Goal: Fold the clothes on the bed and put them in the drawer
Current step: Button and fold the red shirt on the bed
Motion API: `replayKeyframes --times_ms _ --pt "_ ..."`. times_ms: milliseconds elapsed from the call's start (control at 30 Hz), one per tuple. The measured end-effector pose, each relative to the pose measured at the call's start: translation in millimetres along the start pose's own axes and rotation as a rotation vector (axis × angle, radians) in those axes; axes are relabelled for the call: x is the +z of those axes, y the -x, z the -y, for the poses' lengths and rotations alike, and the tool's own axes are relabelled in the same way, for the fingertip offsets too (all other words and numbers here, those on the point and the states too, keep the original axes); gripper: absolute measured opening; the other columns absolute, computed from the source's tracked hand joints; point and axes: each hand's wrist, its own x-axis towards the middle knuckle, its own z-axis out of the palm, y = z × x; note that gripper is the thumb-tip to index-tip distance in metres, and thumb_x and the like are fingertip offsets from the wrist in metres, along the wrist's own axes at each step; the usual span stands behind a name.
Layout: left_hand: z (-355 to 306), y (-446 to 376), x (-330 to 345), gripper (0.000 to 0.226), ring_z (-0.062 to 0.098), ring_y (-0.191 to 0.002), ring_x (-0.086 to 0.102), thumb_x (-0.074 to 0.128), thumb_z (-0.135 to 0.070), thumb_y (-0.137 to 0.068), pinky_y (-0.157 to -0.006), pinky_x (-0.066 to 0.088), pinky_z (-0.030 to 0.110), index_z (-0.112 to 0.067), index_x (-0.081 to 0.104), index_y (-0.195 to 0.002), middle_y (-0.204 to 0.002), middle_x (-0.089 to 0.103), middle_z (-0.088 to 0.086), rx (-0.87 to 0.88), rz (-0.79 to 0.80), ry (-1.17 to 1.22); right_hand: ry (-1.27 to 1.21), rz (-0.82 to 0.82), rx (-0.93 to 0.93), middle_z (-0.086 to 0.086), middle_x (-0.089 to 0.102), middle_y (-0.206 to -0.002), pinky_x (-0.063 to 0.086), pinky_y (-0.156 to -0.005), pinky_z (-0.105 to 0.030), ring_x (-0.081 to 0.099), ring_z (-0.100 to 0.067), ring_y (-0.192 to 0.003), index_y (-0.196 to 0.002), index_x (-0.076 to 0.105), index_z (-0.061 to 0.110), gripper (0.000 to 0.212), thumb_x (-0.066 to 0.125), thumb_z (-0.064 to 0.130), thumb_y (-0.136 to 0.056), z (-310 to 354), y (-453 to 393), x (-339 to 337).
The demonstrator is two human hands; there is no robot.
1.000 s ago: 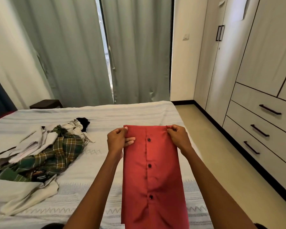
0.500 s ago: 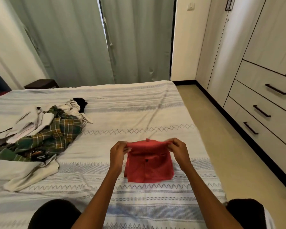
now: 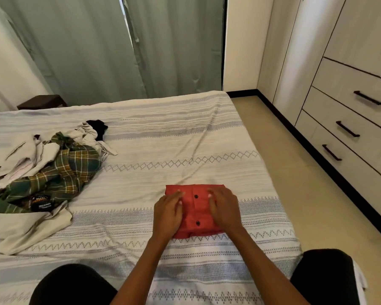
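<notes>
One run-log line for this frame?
stage: pressing fold flat | hands: left, right flat on red shirt | pile unfolded | drawers closed

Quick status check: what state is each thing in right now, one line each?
Red shirt: folded, flat on the bed.
Left hand: open, pressing the shirt.
Right hand: open, pressing the shirt.
Clothes pile: unfolded, heaped on the bed.
Drawers: all shut.
Curtains: drawn, narrow gap.
</notes>
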Motion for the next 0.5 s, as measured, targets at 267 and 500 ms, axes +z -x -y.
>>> replayKeyframes --times_ms 267,500 --pt "33 -11 41 0.076 0.018 -0.152 -0.015 -0.011 -0.068 -0.087 -0.121 -0.01 0.048 -0.037 -0.012 -0.156 -0.164 -0.017 -0.008 -0.207 0.435 -0.314 0.339 0.338 -0.006 -0.002 0.025 -0.165 0.003 -0.122 -0.052 0.016 -0.027 -0.154 -0.158 0.025 0.025 0.062 0.021 0.054 -0.104 -12 -7 62" --pt "41 -6 58 0.07 0.017 -0.151 -0.017 -0.007 -0.066 -0.092 -0.121 -0.013 0.047 -0.037 -0.012 -0.156 -0.164 -0.016 -0.008 -0.232 0.358 -0.39 0.359 0.345 0.047 -0.002 0.031 -0.162 0.01 -0.119 -0.053 0.025 -0.027 -0.151 -0.158 0.027 0.026 0.063 0.025 0.055 -0.102 -22 -4 83"
